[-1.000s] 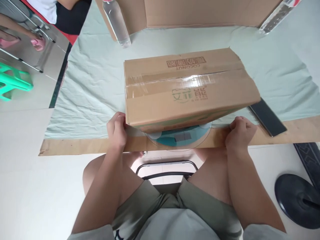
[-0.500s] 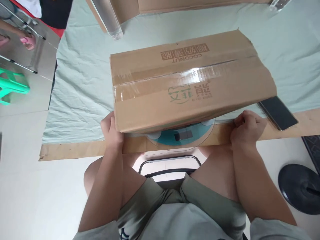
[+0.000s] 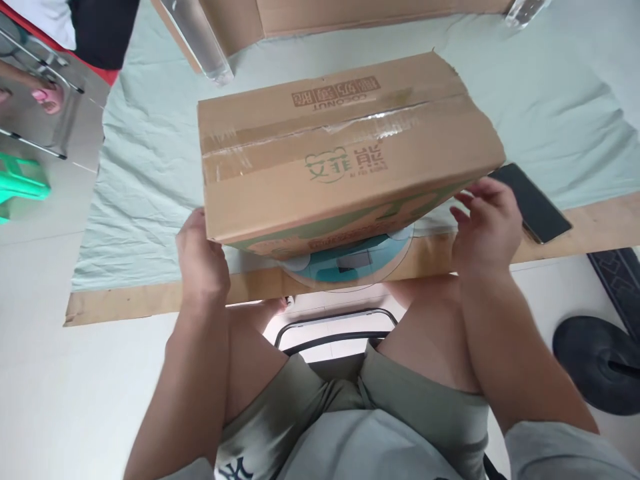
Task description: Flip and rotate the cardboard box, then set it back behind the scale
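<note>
A taped brown cardboard box [image 3: 350, 160] with green and brown print lies in front of me, its printed front side partly showing. Under its near edge a round glass scale [image 3: 330, 267] with a teal face and a small dark display sticks out. My left hand [image 3: 203, 260] is against the box's left front corner; its fingertips are hidden. Close by the right front corner is my right hand [image 3: 487, 227], fingers loosely bent and apart, nothing seen between them. Whether it touches the box I cannot tell.
A black phone [image 3: 533, 200] lies right of my right hand. The light green cloth [image 3: 135, 180] covers the wooden table [image 3: 125, 303]. Clear, shiny upright pieces [image 3: 217, 67] and a large cardboard piece [image 3: 350, 17] stand at the back. A green stool [image 3: 23, 177] is at left.
The box has shifted left and turned so more of its front side shows, uncovering more of the phone. My right hand has gone from a fist to parted fingers. The view has shifted slightly.
</note>
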Motion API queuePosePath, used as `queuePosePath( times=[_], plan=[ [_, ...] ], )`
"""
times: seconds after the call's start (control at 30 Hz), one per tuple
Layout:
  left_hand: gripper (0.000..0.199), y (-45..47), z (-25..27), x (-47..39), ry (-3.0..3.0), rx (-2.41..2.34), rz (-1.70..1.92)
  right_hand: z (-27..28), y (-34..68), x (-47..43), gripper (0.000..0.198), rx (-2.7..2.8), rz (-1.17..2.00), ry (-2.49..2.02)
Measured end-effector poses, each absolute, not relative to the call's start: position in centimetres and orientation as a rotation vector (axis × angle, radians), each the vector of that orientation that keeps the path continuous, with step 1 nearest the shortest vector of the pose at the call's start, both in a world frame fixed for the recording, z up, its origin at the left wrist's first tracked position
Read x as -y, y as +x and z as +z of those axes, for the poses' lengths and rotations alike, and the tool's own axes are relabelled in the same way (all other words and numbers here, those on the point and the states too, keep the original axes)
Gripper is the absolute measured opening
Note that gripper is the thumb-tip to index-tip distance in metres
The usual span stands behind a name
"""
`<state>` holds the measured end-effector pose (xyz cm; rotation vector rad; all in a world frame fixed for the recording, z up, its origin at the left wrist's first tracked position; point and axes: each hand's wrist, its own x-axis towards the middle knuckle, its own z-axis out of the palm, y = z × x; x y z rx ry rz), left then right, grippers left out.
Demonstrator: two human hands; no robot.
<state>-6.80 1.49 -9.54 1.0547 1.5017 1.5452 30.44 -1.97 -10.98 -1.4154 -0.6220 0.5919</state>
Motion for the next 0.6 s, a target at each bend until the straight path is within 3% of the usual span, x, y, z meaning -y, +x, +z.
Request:
queuePosePath(
  times=[0.13,0.27,0.6],
  plan=[
    [0.032,-4.1,-4.0,-0.7,1.155,-1.219,1.458,-5.1,29.5,0.8,0.053,0.761,0.844,-1.288],
    [0.064,-2.7,-0.1,0.1,1.256,-1.13,1.226,-1.5,28.0,0.5,0.053,0.864,0.95,-1.284],
    [0.057,-2.7,-1.0,0.0,1.312,-0.823,1.322,-3.8,24.3,0.6,0.063,0.921,0.908,-1.044]
  ],
)
